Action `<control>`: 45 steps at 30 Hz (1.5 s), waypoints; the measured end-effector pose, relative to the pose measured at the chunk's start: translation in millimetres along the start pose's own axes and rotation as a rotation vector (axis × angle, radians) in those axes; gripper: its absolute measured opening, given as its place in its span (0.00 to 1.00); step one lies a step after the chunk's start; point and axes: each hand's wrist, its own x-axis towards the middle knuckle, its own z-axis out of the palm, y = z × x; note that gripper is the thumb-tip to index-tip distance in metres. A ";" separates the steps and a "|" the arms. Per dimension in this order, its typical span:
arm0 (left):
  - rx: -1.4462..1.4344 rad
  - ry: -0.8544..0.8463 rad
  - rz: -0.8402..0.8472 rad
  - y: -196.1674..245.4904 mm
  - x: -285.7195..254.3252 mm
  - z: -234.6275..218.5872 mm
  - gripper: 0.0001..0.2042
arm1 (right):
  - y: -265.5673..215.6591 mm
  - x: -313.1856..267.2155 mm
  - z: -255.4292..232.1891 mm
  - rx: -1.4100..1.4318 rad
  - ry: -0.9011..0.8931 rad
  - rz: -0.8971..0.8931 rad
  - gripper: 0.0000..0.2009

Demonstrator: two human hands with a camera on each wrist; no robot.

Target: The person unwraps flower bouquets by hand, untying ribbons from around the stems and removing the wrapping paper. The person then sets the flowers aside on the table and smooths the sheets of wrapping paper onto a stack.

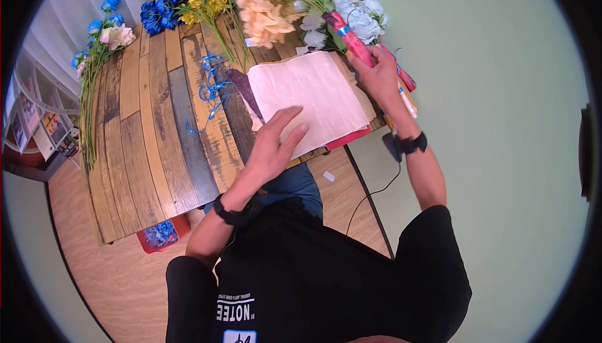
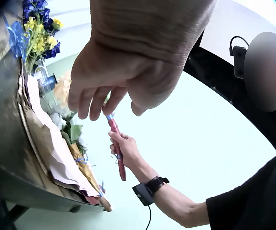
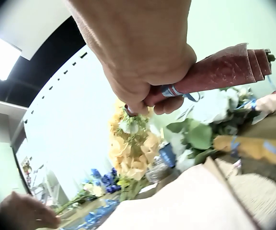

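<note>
Right hand (image 1: 379, 76) grips 1 red paper-wrapped roll (image 1: 354, 43), fingers curled round it, holding it raised by far right side of pale paper sheets (image 1: 307, 95). Left hand (image 1: 276, 145), open, fingers loosely extended and holding nothing, is over sheets' near left part. Sheets lie on wooden table (image 1: 147, 148); blue ribbon (image 1: 212, 89) lies curled to their left, peach flowers (image 1: 266, 20) and pale blue flowers (image 1: 360, 17) beyond.
</note>
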 end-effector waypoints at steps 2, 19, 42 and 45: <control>-0.075 0.188 0.062 2.8 11.1 8.6 0.24 | -32.2 -32.0 24.7 -0.027 0.060 -0.092 0.16; -0.478 0.769 -0.164 -21.8 -103.2 -80.3 0.07 | -165.3 -187.2 193.8 0.420 -0.444 -0.524 0.30; -0.400 0.854 -0.457 -70.8 -159.4 -81.1 0.10 | -156.0 -175.7 256.5 0.842 -0.943 0.201 0.20; -0.482 0.851 -0.476 -67.0 -152.8 -81.0 0.09 | -153.3 -168.9 253.4 0.883 -0.952 0.197 0.20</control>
